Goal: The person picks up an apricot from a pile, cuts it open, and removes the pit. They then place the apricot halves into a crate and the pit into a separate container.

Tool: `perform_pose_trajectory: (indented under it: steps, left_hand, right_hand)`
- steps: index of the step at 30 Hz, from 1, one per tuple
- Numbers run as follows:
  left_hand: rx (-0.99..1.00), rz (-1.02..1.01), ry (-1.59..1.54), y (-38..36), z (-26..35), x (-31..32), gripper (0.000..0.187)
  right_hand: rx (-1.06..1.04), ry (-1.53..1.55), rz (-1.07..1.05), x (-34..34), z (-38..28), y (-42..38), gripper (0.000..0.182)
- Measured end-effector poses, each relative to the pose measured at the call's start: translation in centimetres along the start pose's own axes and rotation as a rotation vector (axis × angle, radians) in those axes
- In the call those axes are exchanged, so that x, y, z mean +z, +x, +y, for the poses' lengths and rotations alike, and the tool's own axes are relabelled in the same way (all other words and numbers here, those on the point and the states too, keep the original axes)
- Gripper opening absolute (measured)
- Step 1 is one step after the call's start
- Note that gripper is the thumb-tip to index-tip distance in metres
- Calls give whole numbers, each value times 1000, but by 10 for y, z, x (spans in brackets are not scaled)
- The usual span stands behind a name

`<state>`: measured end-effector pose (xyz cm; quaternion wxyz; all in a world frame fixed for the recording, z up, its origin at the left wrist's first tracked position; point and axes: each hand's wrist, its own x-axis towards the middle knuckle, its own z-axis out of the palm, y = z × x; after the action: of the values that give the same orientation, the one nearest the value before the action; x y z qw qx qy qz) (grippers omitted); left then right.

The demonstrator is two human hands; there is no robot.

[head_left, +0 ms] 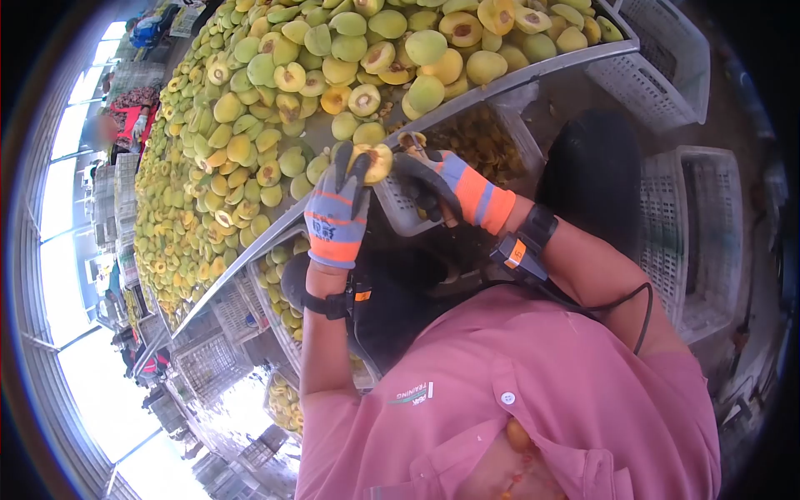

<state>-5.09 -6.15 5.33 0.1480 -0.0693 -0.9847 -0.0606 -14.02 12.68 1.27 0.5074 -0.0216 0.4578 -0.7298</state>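
1 yellow-fleshed peach half (380, 163), browned at its centre, sits in the left hand's (336, 202) fingertips, its cut face toward the right hand (446, 185). That hand grips 1 slim, brown-handled tool (450, 219), its working end unclear.

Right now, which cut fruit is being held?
The yellow one in the left hand, its brown-centred cut face showing; the cut fruits on the table lie loose.

The gloved left hand (336, 204) grips a cut peach half (380, 163); the gloved right hand (446, 179), just right of it, holds a slim brown-handled tool (450, 218). Beyond, mostly halved green-yellow peaches (427, 47) heap a metal-edged worktop (546, 74). Perforated white crates (661, 225) stand at right.
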Motion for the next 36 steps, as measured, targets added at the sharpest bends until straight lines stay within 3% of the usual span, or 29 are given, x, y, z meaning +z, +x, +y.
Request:
perform_pose_trajectory:
  steps: [2, 6, 8, 10, 12, 15, 16, 19, 20, 23, 26, 29, 33, 35, 36]
  left_hand:
    - [77, -45, -3, -4, 15, 1, 53]
    - [-436, 225, -1016, -17, 31, 17, 52]
    - [-435, 179, -1034, -22, 28, 26, 45]
    - [-310, 180, -779, -13, 32, 35, 35]
    - [-455, 312, -924, -7, 45, 42, 24]
    - [-604, 407, -1128, -4, 47, 50, 19]
    - [-660, 423, -1210, -5, 47, 51, 19]
    - [-706, 380, -1029, -5, 53, 46, 19]
    - [-662, 342, -985, -3, 55, 44, 21]
    - [-498, 216, -801, -4, 50, 32, 25]
    - [-281, 66, -595, -2, 41, 27, 28]
    - [-529, -196, -611, -9, 32, 31, 28]
    - [-460, -37, -786, -2, 36, 39, 23]
    - [-513, 51, -956, -6, 31, 48, 21]
    - [-464, 98, -897, -11, 28, 46, 20]
  right_hand:
    - [20, 0, 17, 2, 7, 0, 33]
    - [17, 17, 55, 5, 11, -3, 33]
    - [28, 0, 57, 7, 11, -6, 31]
    - [23, -25, 44, 9, 14, -8, 30]
    - [-7, -56, 26, 10, 23, -4, 29]
    - [-242, -161, 171, 5, 48, 18, 29]
    - [-412, -158, 205, 4, 52, 28, 30]
    - [-298, -450, 249, -7, 39, 16, 28]
    - [-386, -483, 261, -7, 44, 17, 24]
    - [-179, -482, 73, -9, 41, 9, 23]
    - [-97, -569, 32, -11, 46, 6, 24]
    - [-137, -589, 7, -6, 52, -3, 25]
    - [-158, -539, 170, -2, 54, -1, 27]
    - [8, -438, 141, -9, 37, 0, 27]
    - [92, -389, 121, -9, 28, -3, 27]
